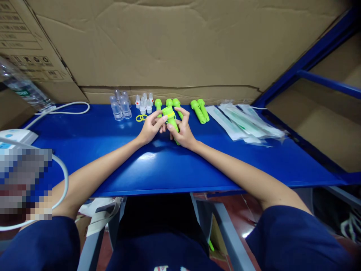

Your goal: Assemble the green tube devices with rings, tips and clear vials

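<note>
Both my hands meet at the middle of the blue table (169,169) around one bright green plastic tube (171,117) with a wide head. My right hand (182,130) grips its shaft from below. My left hand (150,126) pinches near its head, where a yellow ring sits around it. Two loose yellow rings (141,117) lie just left of my left hand. More green tubes (199,110) lie in a row behind my hands.
Clear plastic vials (120,107) and small white-capped pieces (144,103) stand at the back. Sealed clear packets (245,122) lie to the right. A white cable (64,111), a white device (15,136) and a plastic bottle (25,90) are at the left. Cardboard walls the back.
</note>
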The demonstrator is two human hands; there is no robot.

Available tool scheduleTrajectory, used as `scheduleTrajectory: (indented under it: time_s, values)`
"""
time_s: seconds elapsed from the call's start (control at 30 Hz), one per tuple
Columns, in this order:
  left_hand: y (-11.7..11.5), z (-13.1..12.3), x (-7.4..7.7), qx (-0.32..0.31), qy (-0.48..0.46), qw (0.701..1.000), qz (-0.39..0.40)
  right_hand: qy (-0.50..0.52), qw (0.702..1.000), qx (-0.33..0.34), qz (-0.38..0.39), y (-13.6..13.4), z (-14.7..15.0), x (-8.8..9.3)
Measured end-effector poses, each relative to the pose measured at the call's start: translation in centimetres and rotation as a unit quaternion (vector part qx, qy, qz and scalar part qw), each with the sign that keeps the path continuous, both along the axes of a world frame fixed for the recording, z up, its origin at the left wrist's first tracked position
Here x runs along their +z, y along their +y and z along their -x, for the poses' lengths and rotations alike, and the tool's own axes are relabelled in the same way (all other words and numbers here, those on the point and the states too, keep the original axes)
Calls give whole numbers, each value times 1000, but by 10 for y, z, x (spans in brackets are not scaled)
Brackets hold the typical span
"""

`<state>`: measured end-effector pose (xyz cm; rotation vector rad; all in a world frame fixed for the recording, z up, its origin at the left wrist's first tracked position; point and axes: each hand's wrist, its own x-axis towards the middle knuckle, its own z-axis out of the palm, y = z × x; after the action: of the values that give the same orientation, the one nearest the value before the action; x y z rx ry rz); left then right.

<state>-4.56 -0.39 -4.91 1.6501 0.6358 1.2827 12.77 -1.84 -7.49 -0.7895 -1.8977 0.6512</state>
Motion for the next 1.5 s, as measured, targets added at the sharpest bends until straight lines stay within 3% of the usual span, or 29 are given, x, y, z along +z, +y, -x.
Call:
scheduleTrajectory:
  time_s: [0.5, 1.1, 1.23, 1.37, 1.5]
  values:
    - [3, 1, 2, 42, -3, 999, 4, -16, 999, -10, -50, 1, 0, -1]
    - [-1, 0, 5, 33, 13, 999, 3, -39, 993, -42, -99, 6, -3, 4]
    - [5, 4, 2, 72, 10, 997, 13, -124, 986, -47, -96, 6, -8, 9]
    - [19, 11, -2, 153, 4, 988, 13, -193, 975, -74, -77, 5, -13, 18]
    - [32, 18, -6, 223, -18, 974, 26, -241, 961, -83, -105, 1, -16, 24]
